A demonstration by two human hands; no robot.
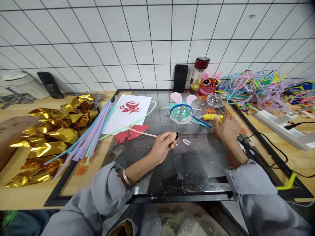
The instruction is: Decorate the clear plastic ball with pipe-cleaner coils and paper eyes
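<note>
My left hand (162, 147) is closed in a pinch above the glass-topped board, a small black piece (177, 135) at its fingertips. My right hand (227, 128) is curled around the rear of a yellow hot glue gun (209, 117), whose nozzle points left; its grip is hidden by the fingers. Between and beyond the hands sits a clear plastic half-ball (181, 113) with a blue pipe-cleaner rim and two pink fuzzy ears (176, 97). A small lilac U-shaped pipe cleaner (186, 142) lies just right of my left hand.
Pipe cleaners (95, 131) and crinkled gold foil (52, 136) lie left, near another person's arm (12, 129). Paper with a red cutout (130, 107), a phone (180, 78) and a bottle (197, 75) are farther back. A power strip (283, 129) and black cable (275, 147) are right.
</note>
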